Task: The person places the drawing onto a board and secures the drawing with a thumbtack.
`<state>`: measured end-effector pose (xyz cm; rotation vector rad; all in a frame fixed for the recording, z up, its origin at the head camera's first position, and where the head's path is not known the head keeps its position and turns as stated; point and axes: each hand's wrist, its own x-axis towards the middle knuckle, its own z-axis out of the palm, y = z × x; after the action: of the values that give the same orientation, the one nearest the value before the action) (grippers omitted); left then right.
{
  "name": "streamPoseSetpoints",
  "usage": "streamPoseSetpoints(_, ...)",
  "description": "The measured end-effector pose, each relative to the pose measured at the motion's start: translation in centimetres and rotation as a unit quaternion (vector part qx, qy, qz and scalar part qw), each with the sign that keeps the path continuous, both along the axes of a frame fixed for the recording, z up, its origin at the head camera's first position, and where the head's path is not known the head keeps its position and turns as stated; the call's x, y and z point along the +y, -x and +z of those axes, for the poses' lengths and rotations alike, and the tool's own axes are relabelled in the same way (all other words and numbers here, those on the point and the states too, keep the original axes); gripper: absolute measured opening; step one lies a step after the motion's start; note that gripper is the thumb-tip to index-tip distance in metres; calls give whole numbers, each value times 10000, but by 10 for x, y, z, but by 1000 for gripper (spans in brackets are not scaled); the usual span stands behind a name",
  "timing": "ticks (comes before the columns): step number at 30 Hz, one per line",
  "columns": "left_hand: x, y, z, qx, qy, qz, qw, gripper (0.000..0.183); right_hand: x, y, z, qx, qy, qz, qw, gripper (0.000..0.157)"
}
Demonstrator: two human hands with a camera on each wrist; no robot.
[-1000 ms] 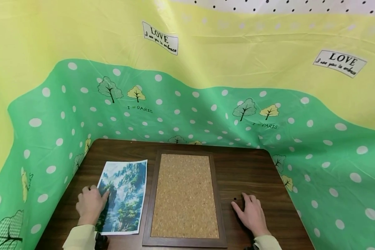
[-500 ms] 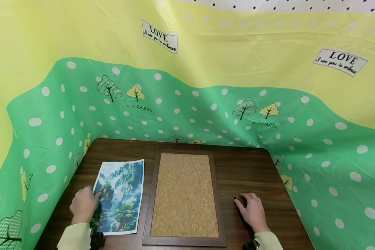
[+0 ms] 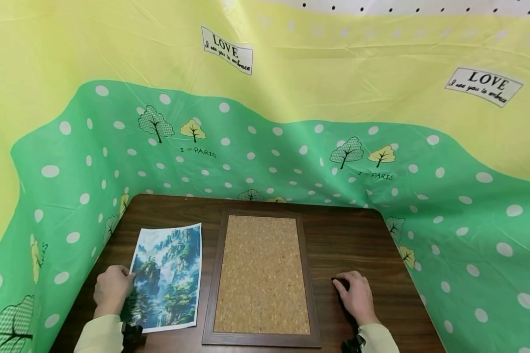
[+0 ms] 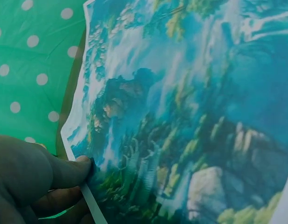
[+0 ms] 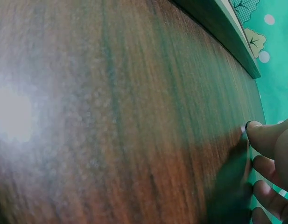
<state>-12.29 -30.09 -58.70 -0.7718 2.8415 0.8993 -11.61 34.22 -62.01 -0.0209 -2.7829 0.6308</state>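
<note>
My left hand (image 3: 112, 288) pinches the left edge of a printed landscape picture (image 3: 170, 279), a sheet with blue-green mountains and waterfalls. In the left wrist view the thumb (image 4: 78, 170) lies on top of the sheet's white border, with fingers beneath, and the sheet bends slightly there. To the right of the picture lies a cork board (image 3: 262, 274) in a dark brown frame, bare of paper. At the board's right, my right hand (image 3: 355, 296) has its thumb and forefinger together at a small black round piece (image 5: 248, 125) on the tabletop; its kind is too small to make out.
The dark wood-grain table (image 3: 344, 240) has rounded far corners. A green and yellow curtain (image 3: 269, 162) with white dots and printed trees surrounds it at the back and both sides. Black straps (image 3: 132, 334) sit at the wrists.
My left hand has drawn the picture a little to the left, away from the cork board, and its grip has moved to the edge. My right thumb and forefinger have closed in at the black piece.
</note>
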Motion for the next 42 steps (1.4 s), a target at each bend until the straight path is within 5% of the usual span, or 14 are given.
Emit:
streamPoseSetpoints(10, -14, -2, -2, 397, -119, 220, 9989, 20, 0, 0, 1, -141, 166, 41, 9998, 12)
streamPoseSetpoints(17, -24, -4, 0, 203, -570, 512, 9969, 27, -1, 1, -1, 145, 175, 9, 9997, 10)
streamPoseSetpoints(27, -26, -7, 4, 100, -1204, 1070, 9869, 35, -2, 2, 0, -247, 268, -177, 9992, 7)
streamPoseSetpoints(42, -20, -8, 6, 80, -1787, 1206, 9765, 40, -1, 2, -3, -82, 327, -236, 9992, 7)
